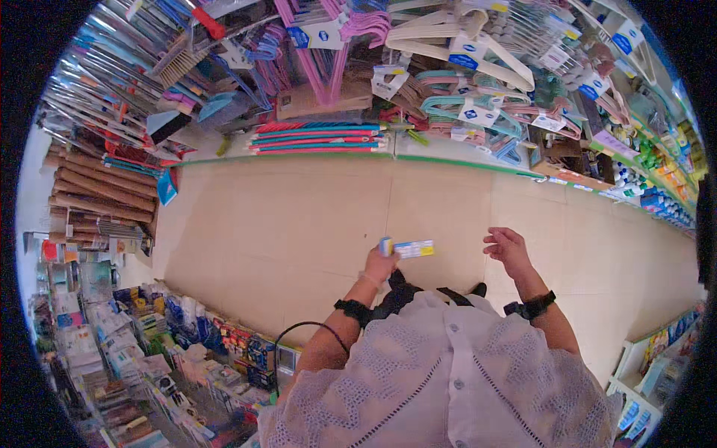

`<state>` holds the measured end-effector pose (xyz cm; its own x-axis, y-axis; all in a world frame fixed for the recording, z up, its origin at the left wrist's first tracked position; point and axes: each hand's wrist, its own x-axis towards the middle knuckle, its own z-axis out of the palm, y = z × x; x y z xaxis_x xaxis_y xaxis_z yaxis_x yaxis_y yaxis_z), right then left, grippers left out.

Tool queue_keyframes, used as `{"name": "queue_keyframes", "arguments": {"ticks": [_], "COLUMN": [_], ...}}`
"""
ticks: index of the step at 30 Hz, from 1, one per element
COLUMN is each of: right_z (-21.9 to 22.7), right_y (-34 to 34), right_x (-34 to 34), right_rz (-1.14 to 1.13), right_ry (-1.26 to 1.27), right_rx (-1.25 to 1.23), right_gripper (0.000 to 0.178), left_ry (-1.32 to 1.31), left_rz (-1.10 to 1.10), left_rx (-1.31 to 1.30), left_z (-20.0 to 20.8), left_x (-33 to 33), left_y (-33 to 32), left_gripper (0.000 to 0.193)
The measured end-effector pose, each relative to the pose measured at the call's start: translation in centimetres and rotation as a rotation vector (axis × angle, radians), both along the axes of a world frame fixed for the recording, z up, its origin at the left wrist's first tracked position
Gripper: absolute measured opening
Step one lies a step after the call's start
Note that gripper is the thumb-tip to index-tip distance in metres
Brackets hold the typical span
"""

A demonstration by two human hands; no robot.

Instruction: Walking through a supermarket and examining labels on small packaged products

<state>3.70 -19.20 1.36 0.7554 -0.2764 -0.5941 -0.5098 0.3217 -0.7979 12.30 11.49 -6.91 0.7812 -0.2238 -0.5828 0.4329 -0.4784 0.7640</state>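
Out in front of my body, my left hand (382,263) is closed on a small blue and yellow packet (386,246). A flat white, blue and yellow card strip (415,249) sticks out to the right from the same hand; I cannot tell whether the two are joined. My right hand (511,249) is raised to the right, its fingers apart and loosely bent, with nothing in it. Both hands hang over the beige tiled floor (314,201).
Across the aisle, a low green-edged shelf (478,160) carries bundled hangers (478,112) and a stack of red and teal rods (317,138). Brushes and poles crowd the far left, above rolled brown mats (101,187). Racks of packaged goods (179,336) stand at the near left.
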Motion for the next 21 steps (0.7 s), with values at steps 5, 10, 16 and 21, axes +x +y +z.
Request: {"name": "queue_keyframes", "arguments": {"ticks": [5,10,16,21], "right_z": [-0.1,-0.7,-2.3,-1.0], "right_y": [6.9,10.7,11.9,13.6], "right_x": [6.0,9.8,13.9,15.8], "right_rz": [0.08,0.229,0.284,0.337], "right_ry": [0.026,0.074,0.105,0.087], "right_rx": [0.048,0.046,0.044,0.066], "right_gripper": [0.024,0.026,0.025,0.025], "left_ry": [0.093,0.104,0.1,0.175], "left_rz": [0.184,0.298,0.427,0.394], "left_rx": [-0.047,-0.162,-0.24,-0.154], "left_z": [-1.5,-3.5,-2.4,-2.6], "left_x": [1.6,3.0,4.2,4.7], "left_y": [9.1,12.5,12.6,14.1], "left_gripper": [0.015,0.017,0.016,0.016]}}
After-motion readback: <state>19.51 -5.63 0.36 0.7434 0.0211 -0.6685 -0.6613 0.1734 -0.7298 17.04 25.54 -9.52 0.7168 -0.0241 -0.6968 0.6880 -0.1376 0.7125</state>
